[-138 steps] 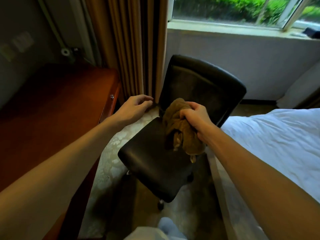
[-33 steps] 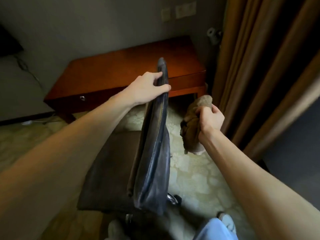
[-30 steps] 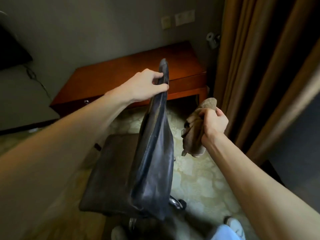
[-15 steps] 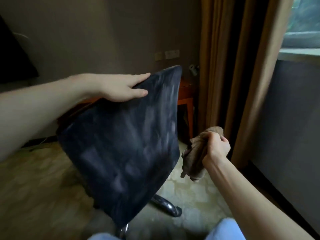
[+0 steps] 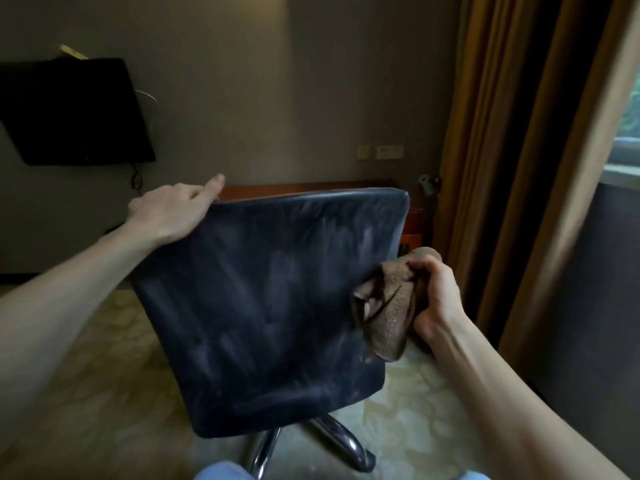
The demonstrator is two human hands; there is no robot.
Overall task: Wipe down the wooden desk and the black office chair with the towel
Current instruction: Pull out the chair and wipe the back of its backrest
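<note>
Right hand [image 5: 437,299] was closed around the bunched brown towel [image 5: 384,315], which met the black chair [image 5: 270,306] at the backrest's right edge. Left hand [image 5: 173,209] gripped the backrest's top left corner. The wooden surface [image 5: 311,188] stood just behind the chair.

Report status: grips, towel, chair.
Left grip holds chair top corner. Right grip clutching bunched towel beside backrest edge. Nothing blocking.
</note>
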